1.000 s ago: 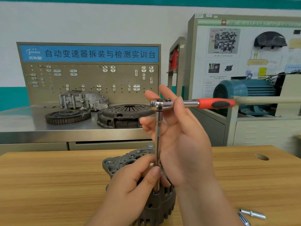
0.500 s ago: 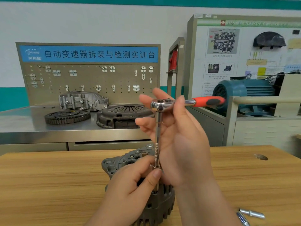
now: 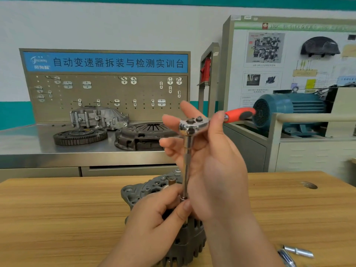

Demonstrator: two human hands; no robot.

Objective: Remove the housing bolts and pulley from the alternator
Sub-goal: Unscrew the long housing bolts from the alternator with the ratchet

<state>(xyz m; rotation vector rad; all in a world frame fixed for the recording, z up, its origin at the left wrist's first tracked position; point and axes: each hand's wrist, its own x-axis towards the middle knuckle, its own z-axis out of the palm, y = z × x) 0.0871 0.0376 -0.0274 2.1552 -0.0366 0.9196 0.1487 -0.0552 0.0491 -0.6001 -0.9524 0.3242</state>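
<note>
Ratchet (image 3: pixel 193 125) handle has swung since a second ago. It pointed flat out to the right; now the red-and-black grip (image 3: pixel 238 114) angles back toward the far right, and the head sits slightly further left. Both hands are otherwise about where they were.

Right hand (image 3: pixel 217 170): raised, thumb pressed onto the shank just behind the ratchet head, fingers (image 3: pixel 169 120) spread nearly straight on the far side of the head. The head is pinched between thumb and fingers.

Extension bar (image 3: pixel 186 166): chrome, runs roughly upright from the ratchet head down to the alternator (image 3: pixel 185 241).

Left hand (image 3: pixel 154 218): thumb and forefinger curl round the bottom end of the bar and pinch it just above the housing. The bar tip and whatever it sits on are hidden behind the thumb, so can't tell whether it is on a bolt.

Alternator: grey cast housing, stands on the wooden tabletop (image 3: pixel 57 209) at front centre, under both hands, with its slotted side toward the camera.

Lower right corner: a few loose silvery metal parts (image 3: pixel 297 252) lie on the wooden tabletop, partly cut off by the frame edge and apart from the alternator.

Behind: a steel tabletop (image 3: pixel 28 147) carries a toothed flywheel (image 3: pixel 80 135), a clutch cover (image 3: pixel 142 135) and an aluminium casing (image 3: pixel 98 117). A blue electric motor (image 3: pixel 289 110) sits on the stand at right.
</note>
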